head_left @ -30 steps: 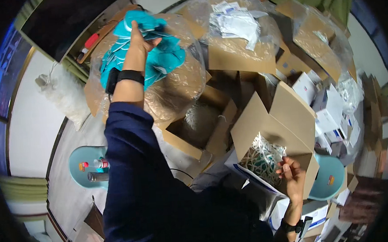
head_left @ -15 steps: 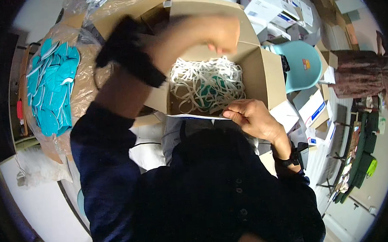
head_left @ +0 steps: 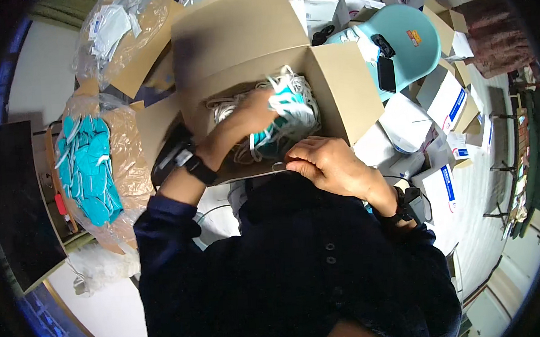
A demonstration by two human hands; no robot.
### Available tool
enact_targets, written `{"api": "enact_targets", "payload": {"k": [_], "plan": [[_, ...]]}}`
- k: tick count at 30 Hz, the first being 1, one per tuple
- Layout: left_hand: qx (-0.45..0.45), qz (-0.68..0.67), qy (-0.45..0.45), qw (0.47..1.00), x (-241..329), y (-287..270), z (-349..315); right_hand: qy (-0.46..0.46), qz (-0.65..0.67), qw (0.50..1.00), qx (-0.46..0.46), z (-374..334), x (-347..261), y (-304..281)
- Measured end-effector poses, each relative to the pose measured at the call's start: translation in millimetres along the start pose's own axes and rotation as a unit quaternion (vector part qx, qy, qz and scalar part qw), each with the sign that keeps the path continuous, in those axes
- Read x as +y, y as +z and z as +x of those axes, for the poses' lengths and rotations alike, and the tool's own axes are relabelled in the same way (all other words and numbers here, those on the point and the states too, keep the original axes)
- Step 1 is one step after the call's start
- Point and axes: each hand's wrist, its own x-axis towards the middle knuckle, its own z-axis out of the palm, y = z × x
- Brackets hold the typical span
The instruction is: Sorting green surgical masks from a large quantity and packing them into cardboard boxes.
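An open cardboard box stands in front of me, its flaps spread. Inside lie teal face masks tangled with many white straps. My left hand reaches down into the box against a bunch of the masks and straps. It is smeared by motion, and its fingers are mostly hidden. My right hand is closed on the near rim of the box, thumb and fingers pinching the edge.
On the left, a clear plastic bag holds a pile of teal masks. Another bag with pale folded items lies at the far left. To the right are a light-blue plastic stool, a black phone and several white cartons.
My left hand has come down from above the far flap into the box. The masks and straps inside have shifted. My right hand stays at the near rim, and the view has turned slightly.
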Motion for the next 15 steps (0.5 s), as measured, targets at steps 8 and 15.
{"api": "enact_targets", "payload": {"k": [8, 15], "plan": [[0.045, -0.157, 0.115, 0.98, -11, -60, -39, 0.094, 0.126, 0.975, 0.156, -2, -4, -17], [0.09, -0.088, 0.043, 0.991, -9, -52, -66, -0.035, -0.092, 0.964, 0.248, 36, -12, -35]]}}
